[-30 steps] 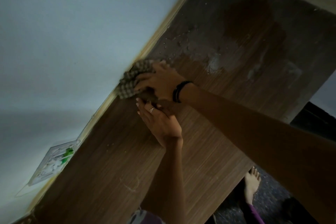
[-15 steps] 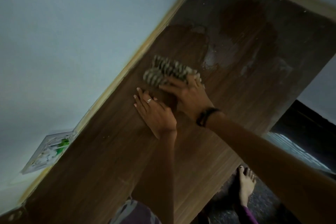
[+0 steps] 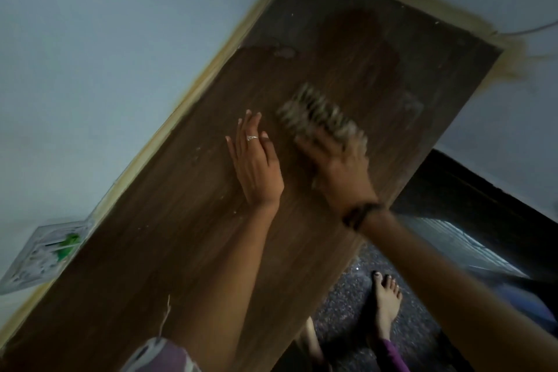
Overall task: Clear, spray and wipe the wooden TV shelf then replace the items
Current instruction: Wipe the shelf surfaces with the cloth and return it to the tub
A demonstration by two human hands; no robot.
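We see a long dark-brown wood-grain TV shelf [image 3: 187, 251] running diagonally from the lower left to the upper right, with a pale yellowish strip along the edge that meets the light blue-grey wall [image 3: 105, 54]. The left hand [image 3: 256, 163] lies flat on the board near its middle, fingers straight and close together, palm down and holding nothing; a thin silver ring [image 3: 252, 138] sits on one finger. Just beside it, toward the open edge of the shelf, the right hand [image 3: 335, 166] presses a bunched checked cloth in grey and off-white [image 3: 317, 113] against the wood. The cloth pokes out beyond the fingertips, which lie over its near part (both are motion-blurred, so we cannot tell how tightly the fingers curl around the fabric). A dark band [image 3: 359, 214] circles the right wrist.

Beyond the cloth, toward the far end of the shelf, the surface shows a darker damp-looking patch [image 3: 356, 48] and a few pale smears. Small light specks dot the wood near the left hand.

At the lower left, against the wall, a white wall plate with a green part [image 3: 45, 254] touches the shelf's back edge. Below the open edge we see a dark speckled floor [image 3: 347, 296] and a bare foot [image 3: 385, 302] standing on it. A thin pale cable [image 3: 531, 29] crosses the wall at the upper right.
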